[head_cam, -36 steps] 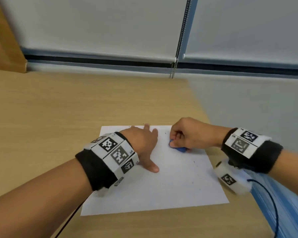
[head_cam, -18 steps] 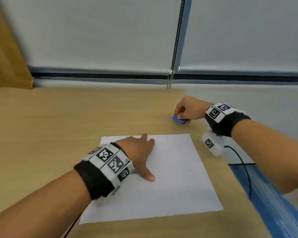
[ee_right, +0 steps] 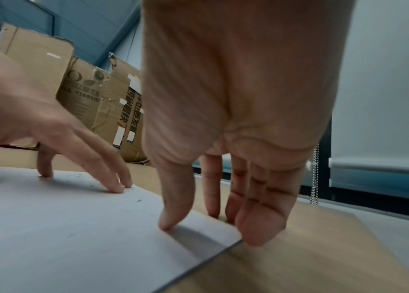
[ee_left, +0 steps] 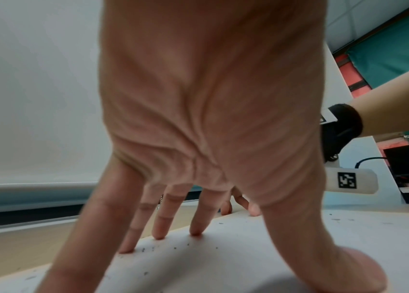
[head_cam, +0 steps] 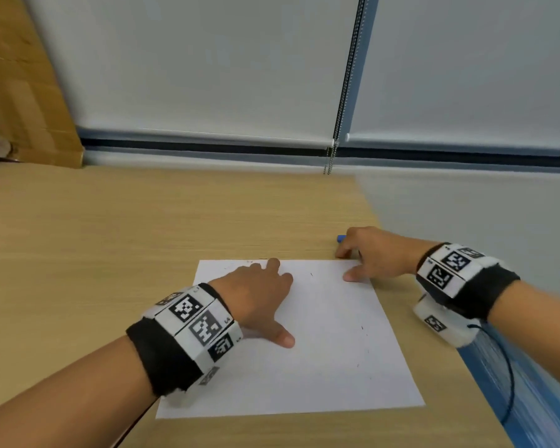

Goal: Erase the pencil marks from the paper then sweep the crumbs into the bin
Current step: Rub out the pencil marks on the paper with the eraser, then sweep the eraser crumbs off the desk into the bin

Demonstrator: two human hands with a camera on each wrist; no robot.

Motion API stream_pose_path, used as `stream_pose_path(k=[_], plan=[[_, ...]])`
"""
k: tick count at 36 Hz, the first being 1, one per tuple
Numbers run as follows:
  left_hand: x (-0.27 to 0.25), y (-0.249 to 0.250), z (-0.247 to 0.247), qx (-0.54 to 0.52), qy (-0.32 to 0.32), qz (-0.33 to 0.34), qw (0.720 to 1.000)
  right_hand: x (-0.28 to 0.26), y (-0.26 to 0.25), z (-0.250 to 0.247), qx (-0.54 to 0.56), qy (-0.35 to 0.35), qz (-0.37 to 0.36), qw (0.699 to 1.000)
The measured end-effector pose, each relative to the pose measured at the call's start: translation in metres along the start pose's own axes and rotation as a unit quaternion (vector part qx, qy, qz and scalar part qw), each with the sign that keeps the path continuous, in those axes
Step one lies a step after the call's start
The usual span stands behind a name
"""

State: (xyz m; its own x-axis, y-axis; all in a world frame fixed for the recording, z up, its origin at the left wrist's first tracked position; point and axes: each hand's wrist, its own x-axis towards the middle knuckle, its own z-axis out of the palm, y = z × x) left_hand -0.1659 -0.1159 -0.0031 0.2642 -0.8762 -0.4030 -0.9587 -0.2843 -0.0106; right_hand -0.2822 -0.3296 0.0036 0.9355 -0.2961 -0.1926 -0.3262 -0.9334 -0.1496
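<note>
A white sheet of paper (head_cam: pixel 320 350) lies on the wooden table (head_cam: pixel 110 237), dotted with dark eraser crumbs (ee_left: pixel 148 248) near its far edge. My left hand (head_cam: pixel 259 292) presses flat on the sheet's far left part, fingers spread (ee_left: pixel 159 224). My right hand (head_cam: pixel 366 253) is at the sheet's far right corner, thumb tip on the paper (ee_right: pixel 170 222) and straight fingers reaching down to the table beyond the edge. A blue eraser (head_cam: pixel 340 238) lies on the table just behind the right hand, mostly hidden. No bin is in view.
The table's right edge (head_cam: pixel 434 318) runs close to the paper, with blue floor beyond. Roller blinds with a bead chain (head_cam: pixel 330 160) hang behind the table. Cardboard boxes (ee_right: pixel 103 111) stand at the far left.
The right hand carried the eraser off the paper to the table beyond, let it go, and came back to the sheet's far right corner. The left hand stayed pressing the paper.
</note>
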Motion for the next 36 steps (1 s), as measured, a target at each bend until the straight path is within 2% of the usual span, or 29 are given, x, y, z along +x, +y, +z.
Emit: stream_pose_path(k=[3,11,14,16,21,24,28,36], plan=[[-0.003,0.001,0.000,0.000,0.002,0.000,1.000,-0.005,0.001,0.005,0.023,0.020,0.000,1.000],[-0.014,0.002,0.003,-0.001,0.011,0.000,1.000,-0.006,-0.002,-0.001,0.059,0.005,0.029,0.998],[-0.021,-0.009,0.000,-0.040,0.052,-0.006,0.998,-0.005,-0.004,-0.003,0.077,0.029,0.023,0.996],[-0.028,-0.023,-0.005,-0.070,0.112,-0.028,0.991,-0.006,-0.007,-0.007,0.087,0.053,0.015,0.995],[-0.049,-0.072,-0.016,-0.150,0.271,-0.149,0.939,-0.017,-0.015,-0.028,0.110,0.117,-0.009,0.987],[-0.061,-0.102,-0.013,-0.212,0.296,-0.210,0.907,-0.027,-0.020,-0.042,0.116,0.149,-0.019,0.982],[-0.073,-0.114,-0.007,-0.299,0.314,-0.201,0.878,-0.040,-0.028,-0.057,0.116,0.183,-0.031,0.976],[-0.085,-0.099,-0.017,-0.339,0.401,-0.159,0.836,-0.062,-0.046,-0.089,0.120,0.237,-0.052,0.963]])
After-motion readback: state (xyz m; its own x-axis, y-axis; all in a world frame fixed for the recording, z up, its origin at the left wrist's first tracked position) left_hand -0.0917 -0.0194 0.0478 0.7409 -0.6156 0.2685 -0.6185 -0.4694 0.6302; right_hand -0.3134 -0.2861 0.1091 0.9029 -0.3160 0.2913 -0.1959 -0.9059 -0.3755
